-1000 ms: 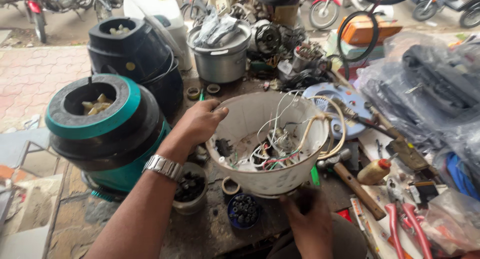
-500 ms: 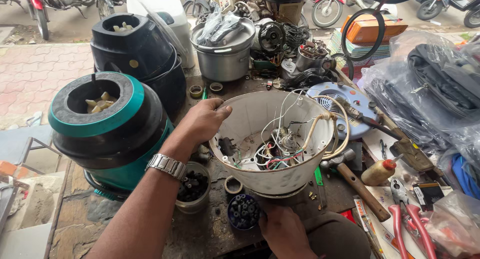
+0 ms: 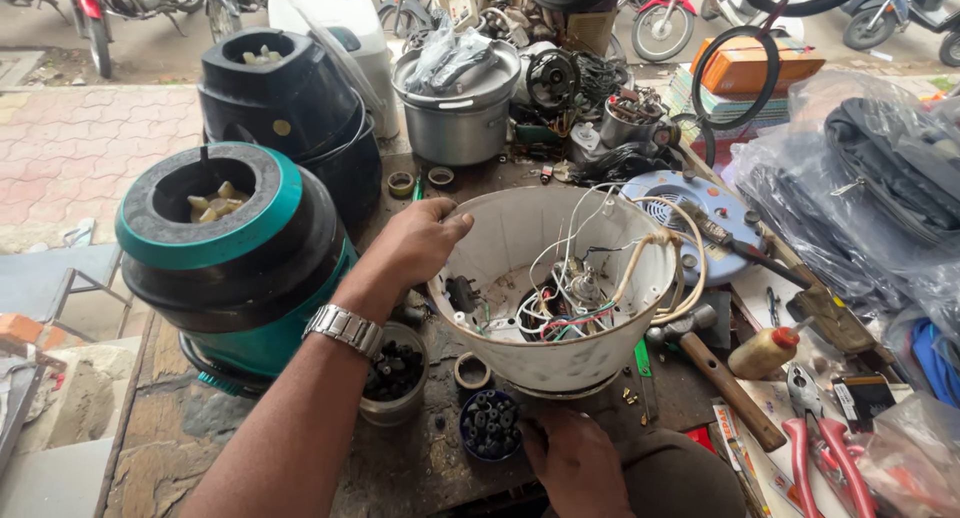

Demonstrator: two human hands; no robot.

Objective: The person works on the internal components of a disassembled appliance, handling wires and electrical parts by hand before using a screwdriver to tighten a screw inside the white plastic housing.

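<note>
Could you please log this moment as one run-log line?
left hand: grips rim of white appliance shell | right hand: under shell's base | shell: tilted, wires exposed | hammer: beside

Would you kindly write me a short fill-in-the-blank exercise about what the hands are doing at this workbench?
1. The left hand grips the rim of the white ____ shell.
2. On the left wrist sits a metal ____.
3. Loose ____ lie tangled inside the shell.
4. The right hand is at the shell's ____.

Missing words: appliance; watch; wires; base
</note>
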